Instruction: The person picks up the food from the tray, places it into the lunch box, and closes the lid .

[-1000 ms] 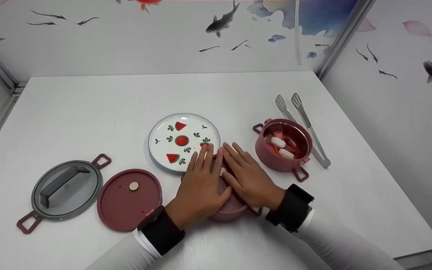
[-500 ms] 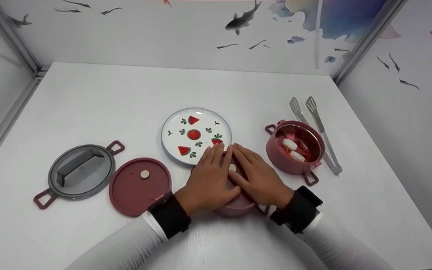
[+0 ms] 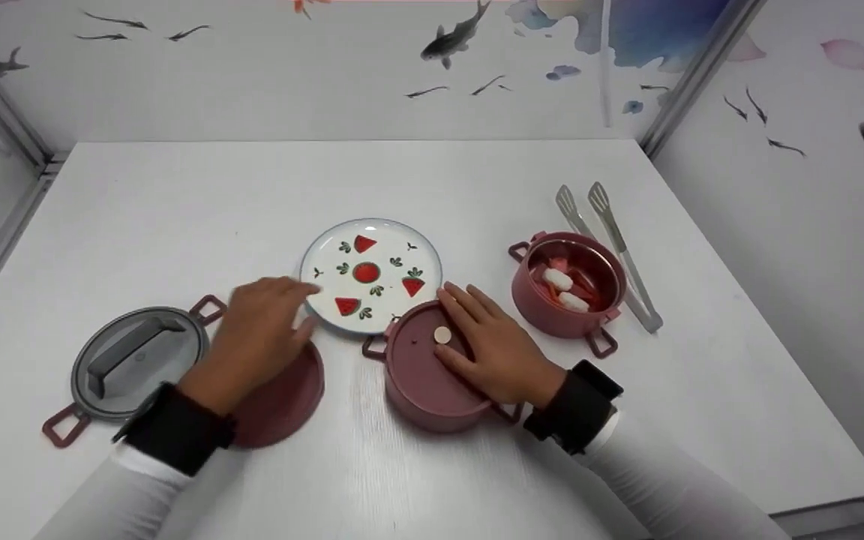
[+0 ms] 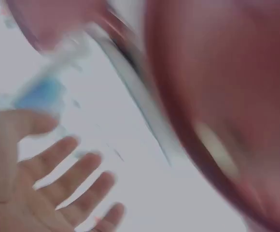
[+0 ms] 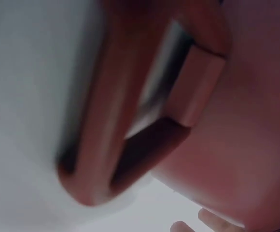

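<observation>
My right hand [image 3: 496, 349] rests flat on the maroon lid [image 3: 421, 375] of a closed pot [image 3: 439, 420], its thumb right by the pale round knob [image 3: 442, 335]. The right wrist view shows the pot's loop handle [image 5: 101, 125] close up, with fingertips at the bottom edge. Blurred in the head view, my left hand [image 3: 256, 330] hovers over a loose maroon lid [image 3: 289, 405] and hides much of it, including its knob. Spread, empty fingers of that hand [image 4: 43, 183] appear in the left wrist view.
Behind the closed pot lies a white plate [image 3: 394, 247] with watermelon pictures. At right stands an uncovered pot [image 3: 559, 319] holding white and orange-red pieces, with metal tongs [image 3: 638, 296] beside it. A grey lid with a bar handle [image 3: 136, 356] lies at far left.
My left hand has lifted off the closed pot's lid and moved left over the loose maroon lid. The right hand stays on the pot. The head view has shifted slightly.
</observation>
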Action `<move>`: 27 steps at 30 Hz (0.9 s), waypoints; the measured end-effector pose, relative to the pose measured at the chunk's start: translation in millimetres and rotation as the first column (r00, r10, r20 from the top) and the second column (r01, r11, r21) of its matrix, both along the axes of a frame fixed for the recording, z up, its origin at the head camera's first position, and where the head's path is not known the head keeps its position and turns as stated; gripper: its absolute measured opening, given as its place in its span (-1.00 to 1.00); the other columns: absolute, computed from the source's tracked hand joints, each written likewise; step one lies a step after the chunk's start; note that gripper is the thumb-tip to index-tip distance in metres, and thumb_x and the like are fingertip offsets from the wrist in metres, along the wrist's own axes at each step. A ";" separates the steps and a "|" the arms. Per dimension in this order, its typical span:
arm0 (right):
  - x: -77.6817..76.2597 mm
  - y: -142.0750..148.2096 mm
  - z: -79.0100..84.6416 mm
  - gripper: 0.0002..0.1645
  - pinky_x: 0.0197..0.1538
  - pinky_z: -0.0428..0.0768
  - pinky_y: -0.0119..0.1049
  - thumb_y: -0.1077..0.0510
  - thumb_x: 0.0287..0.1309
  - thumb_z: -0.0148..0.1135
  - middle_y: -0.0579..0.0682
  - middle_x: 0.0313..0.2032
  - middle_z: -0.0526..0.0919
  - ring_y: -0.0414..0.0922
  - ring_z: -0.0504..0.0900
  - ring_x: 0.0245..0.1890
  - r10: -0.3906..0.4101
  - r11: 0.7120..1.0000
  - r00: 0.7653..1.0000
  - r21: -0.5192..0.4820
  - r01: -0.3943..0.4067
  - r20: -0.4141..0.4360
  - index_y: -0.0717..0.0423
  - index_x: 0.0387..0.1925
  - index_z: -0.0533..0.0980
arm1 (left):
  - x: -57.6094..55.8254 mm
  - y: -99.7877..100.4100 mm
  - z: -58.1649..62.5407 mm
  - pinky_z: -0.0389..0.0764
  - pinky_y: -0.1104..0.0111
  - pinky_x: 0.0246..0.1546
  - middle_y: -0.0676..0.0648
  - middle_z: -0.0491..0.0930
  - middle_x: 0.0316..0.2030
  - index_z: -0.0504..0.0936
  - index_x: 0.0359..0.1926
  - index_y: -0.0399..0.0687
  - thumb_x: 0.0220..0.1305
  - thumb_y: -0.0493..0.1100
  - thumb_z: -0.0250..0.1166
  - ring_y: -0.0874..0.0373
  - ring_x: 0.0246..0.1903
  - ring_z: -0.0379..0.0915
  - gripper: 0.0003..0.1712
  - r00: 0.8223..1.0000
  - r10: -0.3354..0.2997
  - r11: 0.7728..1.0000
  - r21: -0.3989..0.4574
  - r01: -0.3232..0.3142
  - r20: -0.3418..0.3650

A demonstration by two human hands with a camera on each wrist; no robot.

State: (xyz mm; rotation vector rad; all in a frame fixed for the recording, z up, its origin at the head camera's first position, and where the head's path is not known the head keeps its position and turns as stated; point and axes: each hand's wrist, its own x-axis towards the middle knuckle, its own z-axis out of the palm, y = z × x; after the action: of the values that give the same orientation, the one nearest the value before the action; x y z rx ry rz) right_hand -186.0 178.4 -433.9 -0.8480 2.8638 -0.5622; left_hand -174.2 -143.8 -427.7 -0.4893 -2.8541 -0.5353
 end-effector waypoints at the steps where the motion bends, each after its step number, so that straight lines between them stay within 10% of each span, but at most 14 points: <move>1: -0.1 -0.2 0.6 -0.05 0.63 0.18 0.13 -0.32 0.49 0.02 0.01 0.65 0.06 0.15 -0.01 0.66 0.015 1.000 1.000 0.007 -0.015 -0.002 0.00 0.66 0.01 | 3.8 -13.0 -5.5 0.50 -0.20 0.24 -0.29 0.67 0.07 0.64 0.19 -0.22 0.32 -0.22 0.39 -0.27 0.18 0.54 -0.56 1.000 0.024 0.998 -0.062 -0.024 -0.010; 9: 6.9 0.2 1.2 -0.07 0.65 0.15 0.06 -0.35 0.49 -0.04 -0.09 0.67 -0.01 0.11 -0.06 0.67 0.121 0.992 0.992 0.031 -0.122 0.034 -0.11 0.67 -0.02 | 22.1 -58.6 -31.2 0.59 -0.25 -0.04 -0.29 0.66 -0.22 0.69 0.04 -0.26 0.30 -0.28 0.37 -0.23 -0.16 0.63 -0.70 0.996 0.041 0.982 -0.184 -0.026 0.076; 21: 11.6 5.4 1.2 -0.09 0.65 0.16 0.04 -0.35 0.49 -0.02 -0.15 0.67 0.00 0.03 -0.04 0.67 0.074 0.997 0.997 -0.005 -0.074 0.039 -0.17 0.67 -0.02 | 10.2 -69.4 20.8 0.72 0.08 -0.29 -0.24 0.60 -0.18 0.59 0.02 -0.26 0.49 -0.34 0.14 -0.04 -0.25 0.61 -0.82 0.952 -0.007 0.998 -0.063 0.028 0.305; 27: 12.2 4.8 -0.3 -0.12 0.69 -0.01 0.08 -0.36 0.51 -0.06 -0.14 0.66 0.03 0.02 -0.04 0.67 0.064 0.997 0.996 -0.039 -0.061 0.058 -0.18 0.67 0.02 | -3.4 -67.1 46.9 0.71 0.20 -0.33 -0.34 0.58 -0.10 0.52 0.15 -0.37 0.53 -0.33 0.11 -0.10 -0.19 0.60 -0.73 0.955 -0.029 0.998 0.059 0.012 0.295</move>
State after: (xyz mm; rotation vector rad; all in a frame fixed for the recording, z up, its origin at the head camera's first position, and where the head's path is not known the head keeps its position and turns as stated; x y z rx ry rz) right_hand -173.8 183.3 -434.2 -0.9072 2.7709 -0.6244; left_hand -177.6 -211.0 -380.8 -0.4636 -3.1074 -0.7494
